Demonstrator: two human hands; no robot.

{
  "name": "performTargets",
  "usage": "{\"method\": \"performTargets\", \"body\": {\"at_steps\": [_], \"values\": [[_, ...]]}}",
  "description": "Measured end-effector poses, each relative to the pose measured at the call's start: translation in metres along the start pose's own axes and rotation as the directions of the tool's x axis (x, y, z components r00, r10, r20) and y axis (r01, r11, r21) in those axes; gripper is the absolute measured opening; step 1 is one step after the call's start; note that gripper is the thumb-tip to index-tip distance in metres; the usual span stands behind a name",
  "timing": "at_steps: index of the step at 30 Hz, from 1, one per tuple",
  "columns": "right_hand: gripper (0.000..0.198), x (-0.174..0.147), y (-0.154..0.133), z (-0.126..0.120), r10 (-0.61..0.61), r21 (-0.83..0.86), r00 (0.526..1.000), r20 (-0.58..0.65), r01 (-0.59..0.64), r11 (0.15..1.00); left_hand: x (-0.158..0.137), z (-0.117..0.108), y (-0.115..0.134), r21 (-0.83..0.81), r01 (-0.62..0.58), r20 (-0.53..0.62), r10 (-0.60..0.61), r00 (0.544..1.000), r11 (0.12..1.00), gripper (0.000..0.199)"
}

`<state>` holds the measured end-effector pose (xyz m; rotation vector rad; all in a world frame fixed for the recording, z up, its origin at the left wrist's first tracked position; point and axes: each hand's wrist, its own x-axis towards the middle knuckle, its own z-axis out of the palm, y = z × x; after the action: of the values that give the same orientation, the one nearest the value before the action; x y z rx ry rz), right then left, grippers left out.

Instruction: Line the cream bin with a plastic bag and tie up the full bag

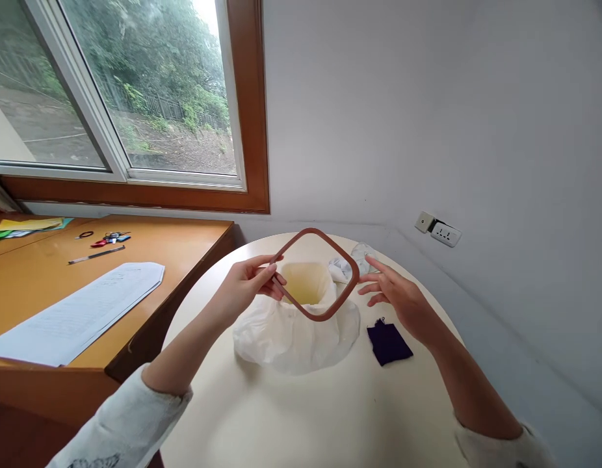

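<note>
My left hand (252, 279) pinches the left corner of a brown, square ring with rounded corners (350, 266), raised above the table. Close to the ring's right corner is my right hand (391, 292), its fingers spread; whether a fingertip touches the ring I cannot tell. Behind and below the ring stands a bin (305, 279), yellowish inside, with a white plastic bag (296, 338) lining it and draped over its outside. To the right of the bag lies a dark purple cloth pouch (389, 343). Crumpled clear plastic (362, 257) sits behind the right hand.
All this rests on a round, cream table (291, 422) against the wall. At the left, a wooden desk (194, 237) carries papers (81, 312), a pen (96, 254), keys (113, 238) and a black ring (86, 234). A wall socket (446, 234) is at the right.
</note>
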<state>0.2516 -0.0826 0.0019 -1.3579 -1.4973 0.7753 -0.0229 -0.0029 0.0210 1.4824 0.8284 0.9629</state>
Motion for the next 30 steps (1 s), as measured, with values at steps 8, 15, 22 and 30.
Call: {"method": "performTargets", "body": {"at_steps": [8,15,22,30], "values": [[0.057,0.028,-0.014,0.037,-0.025,0.115,0.999,0.020,0.022,0.993,0.011,-0.005,0.006,0.045,-0.054,-0.038,0.056,0.998,0.998,0.035],[0.057,0.029,-0.015,0.042,-0.007,0.041,1.000,-0.006,0.007,0.999,0.022,-0.005,0.005,0.058,-0.095,-0.105,0.100,0.989,0.994,0.035],[0.056,0.027,-0.010,0.046,0.019,-0.093,0.999,-0.048,-0.023,0.995,0.035,-0.007,-0.004,0.016,-0.045,-0.085,0.046,0.995,0.999,0.032],[0.050,0.033,0.005,0.037,0.043,0.017,0.976,-0.212,-0.040,0.999,0.019,-0.004,-0.030,0.553,-0.185,-0.099,0.285,0.953,0.812,0.056]]}}
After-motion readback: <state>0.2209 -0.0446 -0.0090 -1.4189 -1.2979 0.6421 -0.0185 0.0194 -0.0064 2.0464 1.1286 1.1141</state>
